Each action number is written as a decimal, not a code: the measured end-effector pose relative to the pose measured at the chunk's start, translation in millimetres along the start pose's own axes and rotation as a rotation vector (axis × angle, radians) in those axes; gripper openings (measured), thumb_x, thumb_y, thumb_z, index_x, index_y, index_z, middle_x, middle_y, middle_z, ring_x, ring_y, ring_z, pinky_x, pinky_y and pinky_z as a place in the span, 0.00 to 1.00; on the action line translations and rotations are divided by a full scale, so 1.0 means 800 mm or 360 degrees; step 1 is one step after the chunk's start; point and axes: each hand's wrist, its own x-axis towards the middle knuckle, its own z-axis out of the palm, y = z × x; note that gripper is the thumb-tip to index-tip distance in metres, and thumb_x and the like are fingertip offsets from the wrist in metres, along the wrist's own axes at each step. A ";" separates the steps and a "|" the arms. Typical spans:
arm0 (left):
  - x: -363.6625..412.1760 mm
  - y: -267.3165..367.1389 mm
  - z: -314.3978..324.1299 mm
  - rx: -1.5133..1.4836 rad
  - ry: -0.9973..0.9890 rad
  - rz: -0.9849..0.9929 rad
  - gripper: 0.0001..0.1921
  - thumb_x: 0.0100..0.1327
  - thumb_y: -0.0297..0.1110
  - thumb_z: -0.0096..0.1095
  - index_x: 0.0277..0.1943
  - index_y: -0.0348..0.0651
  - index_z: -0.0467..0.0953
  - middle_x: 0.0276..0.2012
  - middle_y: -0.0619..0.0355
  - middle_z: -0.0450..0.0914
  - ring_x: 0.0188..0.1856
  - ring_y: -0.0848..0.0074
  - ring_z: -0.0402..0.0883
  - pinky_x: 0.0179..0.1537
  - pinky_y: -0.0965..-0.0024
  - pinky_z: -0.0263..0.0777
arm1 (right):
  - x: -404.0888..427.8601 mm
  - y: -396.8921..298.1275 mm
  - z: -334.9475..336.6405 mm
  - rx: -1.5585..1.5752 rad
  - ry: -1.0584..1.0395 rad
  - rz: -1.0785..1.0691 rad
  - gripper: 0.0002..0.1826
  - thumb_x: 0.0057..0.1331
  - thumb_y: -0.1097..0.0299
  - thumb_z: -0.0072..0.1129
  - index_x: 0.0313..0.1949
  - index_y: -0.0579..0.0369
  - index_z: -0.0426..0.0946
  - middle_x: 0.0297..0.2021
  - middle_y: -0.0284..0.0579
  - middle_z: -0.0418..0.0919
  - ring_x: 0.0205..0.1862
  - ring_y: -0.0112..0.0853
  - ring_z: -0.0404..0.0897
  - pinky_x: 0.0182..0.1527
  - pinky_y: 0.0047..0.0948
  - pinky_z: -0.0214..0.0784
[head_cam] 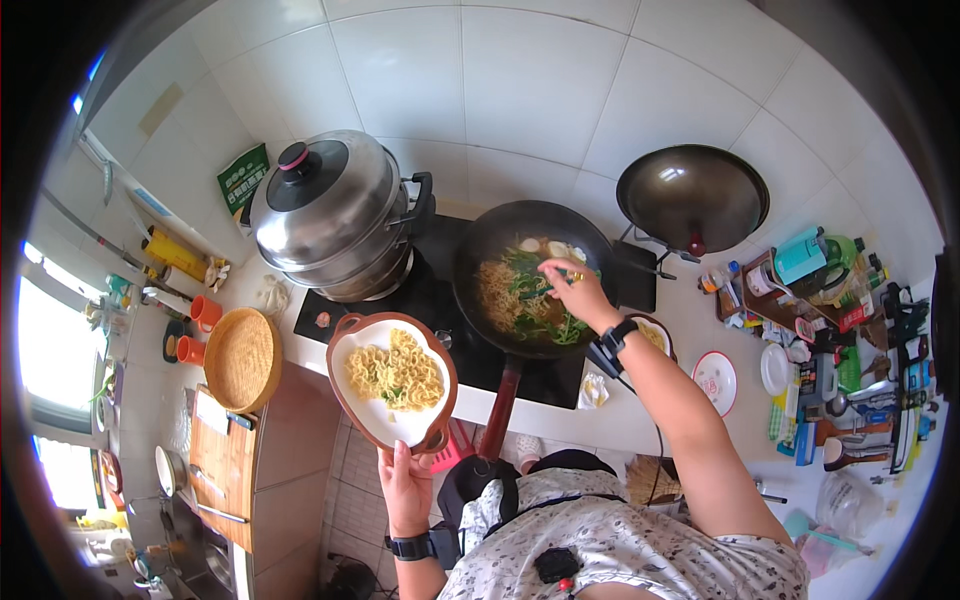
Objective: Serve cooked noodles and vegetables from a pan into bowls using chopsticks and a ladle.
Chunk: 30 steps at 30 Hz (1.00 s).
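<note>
My left hand (406,480) grips the lower handle of a brown-rimmed white dish (391,430), held out left of the wok. Curly cooked noodles (395,371) with a bit of green lie in the dish. Over the dark wok (480,232), my right hand (574,289) has its fingers pinched around a thin utensil, mostly hidden by the hand and the food. Inside the wok are noodles (501,289), leafy greens (566,330) and pale round pieces (556,249) that look like eggs, in brown broth. The wok's reddish handle (501,412) points towards me.
A lidded steel steamer (330,217) stands on the black hob (480,371), left of the wok. A domed lid (694,199) leans on the wall. Partly behind my right forearm is another noodle bowl (654,334), near a red-rimmed plate (715,382). A woven basket (242,360) sits left.
</note>
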 end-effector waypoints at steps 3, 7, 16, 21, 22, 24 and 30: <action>-0.001 -0.001 -0.007 -0.0006 -0.0017 -0.0002 0.18 0.72 0.28 0.47 0.63 0.36 0.60 0.54 0.52 0.76 0.51 0.71 0.80 0.50 0.69 0.77 | 0.029 0.021 0.007 0.0284 0.0107 0.0260 0.13 0.71 0.61 0.52 0.41 0.59 0.78 0.36 0.41 0.82 0.26 0.27 0.82 0.30 0.23 0.75; -0.007 0.000 -0.009 0.0008 0.0053 -0.0016 0.18 0.73 0.28 0.45 0.63 0.36 0.59 0.52 0.52 0.77 0.48 0.73 0.81 0.47 0.73 0.79 | 0.028 0.029 0.024 0.0208 0.0166 0.0270 0.15 0.71 0.60 0.51 0.42 0.60 0.77 0.34 0.41 0.82 0.27 0.27 0.82 0.30 0.23 0.75; -0.015 0.005 -0.026 -0.0001 0.0076 -0.0010 0.18 0.72 0.28 0.46 0.63 0.38 0.60 0.54 0.53 0.75 0.51 0.70 0.80 0.49 0.70 0.78 | 0.047 0.012 0.007 0.0349 0.0234 0.0492 0.20 0.71 0.55 0.49 0.43 0.62 0.76 0.35 0.49 0.79 0.25 0.31 0.83 0.26 0.25 0.77; -0.011 0.004 -0.020 0.0004 0.0083 0.0001 0.19 0.73 0.28 0.46 0.63 0.37 0.59 0.53 0.53 0.76 0.50 0.71 0.81 0.48 0.71 0.78 | 0.050 0.036 0.041 0.0509 0.0527 0.0432 0.19 0.71 0.55 0.50 0.37 0.62 0.76 0.31 0.45 0.79 0.22 0.29 0.81 0.24 0.24 0.76; -0.010 0.004 -0.017 0.0016 0.0079 0.0004 0.19 0.73 0.29 0.45 0.64 0.37 0.58 0.52 0.52 0.77 0.49 0.72 0.81 0.47 0.72 0.79 | 0.050 0.038 0.047 0.0509 0.0525 0.0428 0.19 0.71 0.55 0.50 0.37 0.62 0.76 0.31 0.45 0.79 0.22 0.29 0.81 0.24 0.24 0.76; -0.009 0.004 -0.014 0.0020 0.0078 0.0009 0.19 0.73 0.29 0.45 0.64 0.37 0.58 0.52 0.52 0.77 0.50 0.72 0.81 0.47 0.72 0.79 | 0.048 0.039 0.058 0.0600 0.0598 0.0463 0.19 0.71 0.55 0.51 0.35 0.61 0.76 0.29 0.43 0.79 0.22 0.29 0.81 0.24 0.24 0.76; -0.007 0.004 -0.016 -0.0005 0.0066 0.0008 0.20 0.73 0.29 0.45 0.65 0.37 0.58 0.54 0.52 0.76 0.50 0.72 0.80 0.46 0.73 0.79 | 0.032 0.036 0.056 0.0853 0.0538 0.0691 0.20 0.71 0.55 0.51 0.32 0.63 0.73 0.27 0.45 0.77 0.24 0.33 0.82 0.28 0.28 0.79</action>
